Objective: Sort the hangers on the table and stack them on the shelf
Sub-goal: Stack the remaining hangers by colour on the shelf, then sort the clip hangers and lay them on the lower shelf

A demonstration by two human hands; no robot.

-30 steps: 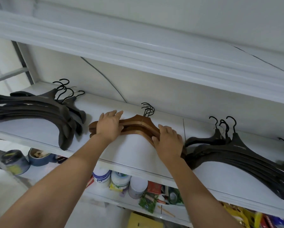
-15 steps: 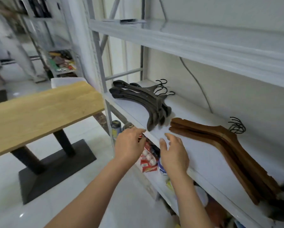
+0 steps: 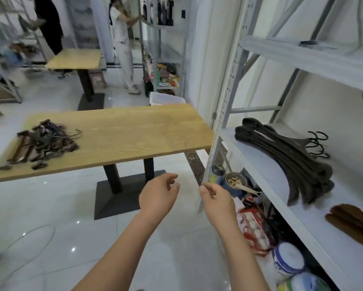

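Bare tabletop [image 3: 134, 135] lies open right of the hanger pile [image 3: 44, 141].

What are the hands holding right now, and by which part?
Nothing. The left hand and right hand are both empty, fingers loosely curled; the hanger pile lies on the table.

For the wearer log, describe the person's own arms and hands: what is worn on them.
The left hand and right hand wear no gloves; no watch, ring, bracelet or marking shows. The left forearm and right forearm are bare to the frame's edge, with no sleeve in view.
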